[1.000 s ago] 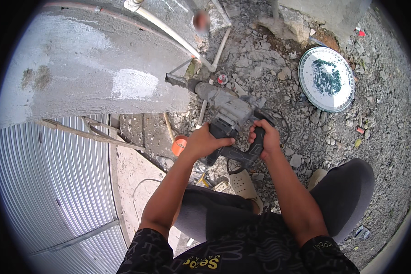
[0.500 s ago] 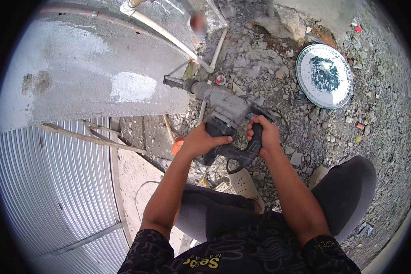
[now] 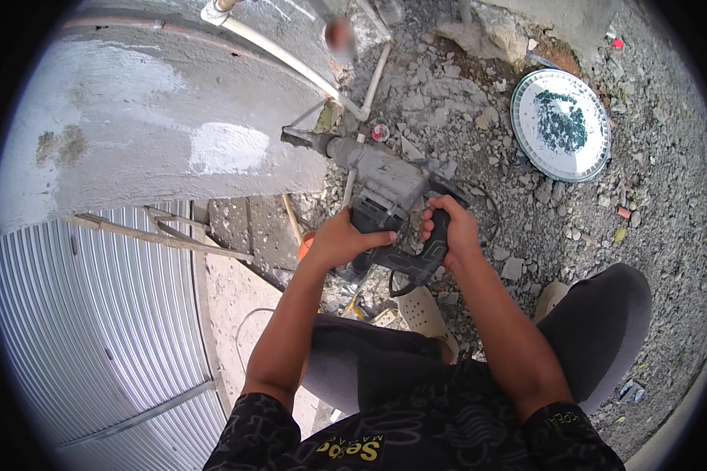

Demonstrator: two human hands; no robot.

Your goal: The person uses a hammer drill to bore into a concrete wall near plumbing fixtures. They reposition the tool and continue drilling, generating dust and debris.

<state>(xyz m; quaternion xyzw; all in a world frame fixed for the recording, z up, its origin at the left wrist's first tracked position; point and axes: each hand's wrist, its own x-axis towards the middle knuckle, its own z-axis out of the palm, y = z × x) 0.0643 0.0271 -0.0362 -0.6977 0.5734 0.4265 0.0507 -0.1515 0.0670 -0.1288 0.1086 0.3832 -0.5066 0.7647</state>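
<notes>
A dusty grey-and-black rotary hammer drill lies across the middle of the view, its front end pointing to the far left against the grey wall. My left hand is closed around the black motor housing, thumb laid over its top. With fingers wrapped round the rear handle, my right hand grips the same drill. A dark bracket-like piece sits at the drill's front, by the wall; the bit itself I cannot make out. The black power cord loops below the handle.
White pipes run along the grey wall. Rubble covers the ground around my clogs. A round white lid with dark green stains lies at the right. Corrugated metal sheeting and wooden strips are at the left.
Both hands keep their grip on the drill, which stays almost in place. The view has shifted very slightly.
</notes>
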